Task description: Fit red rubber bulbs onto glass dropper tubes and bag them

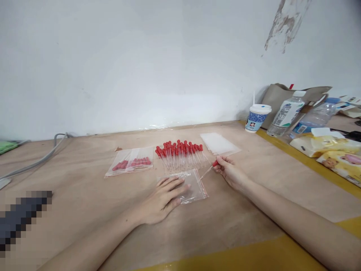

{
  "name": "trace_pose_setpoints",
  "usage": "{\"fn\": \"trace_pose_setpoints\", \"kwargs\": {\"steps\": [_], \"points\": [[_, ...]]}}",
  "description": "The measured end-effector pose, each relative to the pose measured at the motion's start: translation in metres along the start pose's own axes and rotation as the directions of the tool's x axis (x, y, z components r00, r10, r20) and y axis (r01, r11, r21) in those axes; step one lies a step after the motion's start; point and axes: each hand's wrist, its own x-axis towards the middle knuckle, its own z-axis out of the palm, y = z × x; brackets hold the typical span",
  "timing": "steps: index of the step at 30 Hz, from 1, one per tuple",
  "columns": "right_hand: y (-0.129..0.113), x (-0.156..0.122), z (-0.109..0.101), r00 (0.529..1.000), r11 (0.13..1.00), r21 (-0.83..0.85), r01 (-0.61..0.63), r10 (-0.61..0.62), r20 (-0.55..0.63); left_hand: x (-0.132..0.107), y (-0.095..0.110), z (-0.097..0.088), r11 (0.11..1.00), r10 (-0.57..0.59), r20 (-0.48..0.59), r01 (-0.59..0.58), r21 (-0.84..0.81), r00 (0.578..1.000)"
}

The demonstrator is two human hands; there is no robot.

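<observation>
My left hand (169, 195) lies with fingers spread on a clear zip bag (194, 188), pressing it to the table. Between the fingertips of my right hand (228, 171) is the red bulb of a dropper (215, 163). Its clear tube slants down to the left, with the tip at the bag's right edge, where I cannot tell if it is inside. Just beyond the bag lies a pile of red-bulbed droppers (180, 148), tubes toward me. Left of the pile, filled zip bags (131, 162) hold more red-bulbed droppers.
A stack of bags (218, 143) lies behind my right hand. To the right stand a lidded paper cup (257, 117), plastic bottles (287, 113) and yellow tissue packs (324, 143). A grey cable (42, 162) runs along the left, near a blurred dark object (22, 218). A wall closes the back.
</observation>
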Motion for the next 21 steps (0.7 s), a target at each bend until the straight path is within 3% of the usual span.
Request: {"fn": "trace_pose_setpoints", "kwargs": {"steps": [3,5,7,11,15,18,21], "points": [[-0.003,-0.005,0.0,0.998,0.996,0.068,-0.054,0.051,0.045,0.0,-0.001,0.002,1.0,-0.019,-0.024,0.019,-0.022,1.0],[-0.007,-0.012,0.0,0.982,0.993,0.048,-0.104,0.095,0.165,0.0,0.0,0.002,0.999,-0.04,-0.029,0.039,-0.036,0.999],[-0.011,-0.019,0.0,0.931,0.989,-0.072,-0.126,0.143,0.336,0.001,0.0,0.002,0.998,-0.05,-0.03,0.049,-0.049,0.998],[-0.017,-0.03,0.002,0.824,0.95,-0.303,0.073,0.114,0.555,0.003,0.002,0.001,0.996,-0.026,-0.001,0.026,-0.081,1.0],[-0.016,-0.034,0.009,0.747,0.92,-0.277,0.277,-0.025,0.664,0.006,0.002,0.0,0.996,-0.014,0.029,0.017,-0.087,0.999],[-0.013,-0.036,0.013,0.695,0.944,-0.239,0.225,0.016,0.719,0.008,0.003,0.003,0.997,-0.016,0.048,0.02,-0.081,0.999],[-0.012,-0.038,0.016,0.706,0.937,-0.306,0.17,0.1,0.701,0.007,0.004,0.006,0.997,-0.021,0.006,0.021,-0.068,1.0]]}}
